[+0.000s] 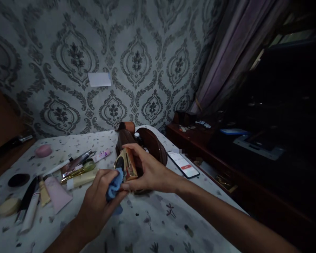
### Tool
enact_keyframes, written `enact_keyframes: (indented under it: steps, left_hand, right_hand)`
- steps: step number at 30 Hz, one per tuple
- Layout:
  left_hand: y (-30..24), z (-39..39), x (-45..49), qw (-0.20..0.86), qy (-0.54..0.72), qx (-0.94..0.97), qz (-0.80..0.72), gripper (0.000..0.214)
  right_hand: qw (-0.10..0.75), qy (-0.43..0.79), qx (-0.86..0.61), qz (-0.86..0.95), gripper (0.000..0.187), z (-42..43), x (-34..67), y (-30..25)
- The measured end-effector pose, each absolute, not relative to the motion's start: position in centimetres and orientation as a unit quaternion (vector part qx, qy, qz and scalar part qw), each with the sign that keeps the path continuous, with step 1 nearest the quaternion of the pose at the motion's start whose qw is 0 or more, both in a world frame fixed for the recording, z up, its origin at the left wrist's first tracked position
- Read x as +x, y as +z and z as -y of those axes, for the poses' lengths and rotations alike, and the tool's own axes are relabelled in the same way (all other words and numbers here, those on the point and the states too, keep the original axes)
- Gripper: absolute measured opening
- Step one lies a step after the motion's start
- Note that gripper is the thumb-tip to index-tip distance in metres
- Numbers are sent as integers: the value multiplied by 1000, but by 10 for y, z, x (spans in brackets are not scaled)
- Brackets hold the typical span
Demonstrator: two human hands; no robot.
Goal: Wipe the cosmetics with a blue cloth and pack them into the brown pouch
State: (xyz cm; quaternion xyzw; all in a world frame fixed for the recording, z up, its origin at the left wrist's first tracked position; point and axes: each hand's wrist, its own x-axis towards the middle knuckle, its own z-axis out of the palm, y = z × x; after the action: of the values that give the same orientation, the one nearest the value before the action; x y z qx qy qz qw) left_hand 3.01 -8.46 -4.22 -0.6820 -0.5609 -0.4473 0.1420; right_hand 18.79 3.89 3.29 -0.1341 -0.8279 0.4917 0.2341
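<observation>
My right hand [146,168] is closed around a small gold box-shaped item [131,163] with a dark rounded patch on its near face; I cannot make out its exact kind. Bunched in the fingers of my left hand [98,195] is a blue cloth [115,184], held up against the gold item's lower left side. Just behind my hands a brown cosmetic bag [154,142] lies with its lid raised. Inside it stands a dark bottle with a white cap [137,135]. The bag's near part is hidden by my right hand.
Left on the patterned cloth [158,225] lie several cosmetics, among them a pink tube [57,193], a cream tube [81,179], a black round compact [19,180] and a pink round case [43,150]. A lit phone [183,164] rests at the right edge, beside an open drawer [223,181].
</observation>
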Motion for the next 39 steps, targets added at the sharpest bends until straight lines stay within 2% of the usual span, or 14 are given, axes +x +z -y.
enact_keyframes:
  steps: [3,6,8,10,13,15,17,20,25,28,31,39]
  left_hand:
    - [-35,69,31,101,-454,-687,558,30]
    - [-26,56,30,64,-466,-701,536,16]
    - [-18,47,31,63,-469,-706,527,6]
    - [-8,38,34,87,-454,-717,522,10]
    - [6,23,43,126,-381,-767,501,15]
    - [11,13,51,118,-284,-821,481,17]
    - [13,4,59,95,-176,-860,470,17]
    - [11,-6,71,78,-73,-879,465,16]
    - [9,-17,89,48,29,-883,466,25]
    - [7,-20,92,38,38,-893,446,30]
    - [2,-19,89,32,21,-893,448,26]
    - [-1,-16,85,19,52,-887,458,26]
  right_hand:
    - [229,519,-115,816,78,-55,195,38]
    - [243,547,-110,793,72,-73,202,43]
    - [271,557,-117,776,71,-86,208,47]
    - [301,564,-134,758,68,-100,213,52]
    - [317,536,-162,765,71,-122,221,55]
    - [306,468,-171,811,74,-135,224,54]
    - [272,351,-173,879,76,-143,225,52]
    - [160,163,-159,961,75,-147,225,55]
    - [-28,4,-174,984,52,-142,219,68]
    - [-87,-37,-193,977,43,-142,212,71]
    - [-110,-54,-214,969,48,-146,208,71]
    - [-161,14,-223,961,52,-160,206,74]
